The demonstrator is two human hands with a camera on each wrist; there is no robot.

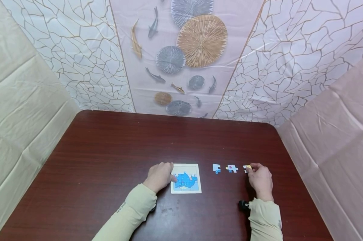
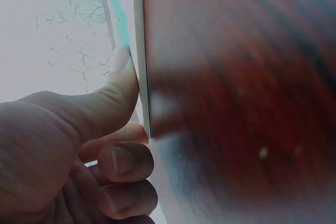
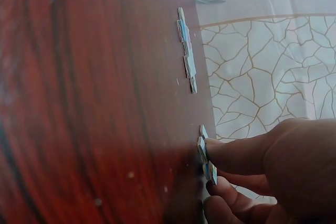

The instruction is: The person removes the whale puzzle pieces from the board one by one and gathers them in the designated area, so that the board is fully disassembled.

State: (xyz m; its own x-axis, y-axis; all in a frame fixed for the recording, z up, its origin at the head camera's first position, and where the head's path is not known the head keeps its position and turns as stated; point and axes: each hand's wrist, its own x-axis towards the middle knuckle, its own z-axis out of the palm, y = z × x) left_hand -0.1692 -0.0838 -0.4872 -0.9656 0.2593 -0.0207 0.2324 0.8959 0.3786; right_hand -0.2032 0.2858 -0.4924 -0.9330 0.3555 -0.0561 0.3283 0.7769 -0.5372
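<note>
A square jigsaw tray (image 1: 199, 180) with a pale rim lies on the table, its fitted pieces showing a blue whale-like animal; its upper strip is bare and cream-coloured. My left hand (image 1: 159, 176) holds the tray's left edge, thumb (image 2: 119, 77) over the rim and the other fingers curled beside the upper corner. To the right, my right hand (image 1: 261, 180) pinches a yellow and white puzzle piece (image 1: 246, 168) between thumb and fingers. In the right wrist view that piece (image 3: 202, 150) stays at table level; whether it touches the surface is unclear.
Between tray and right hand lie two loose pieces: a white and blue puzzle piece (image 1: 216, 168) and a white puzzle piece with a pink swirl (image 1: 231, 168). The dark red-brown table (image 1: 109, 150) meets patterned cloth walls (image 1: 181, 83) at the back and sides.
</note>
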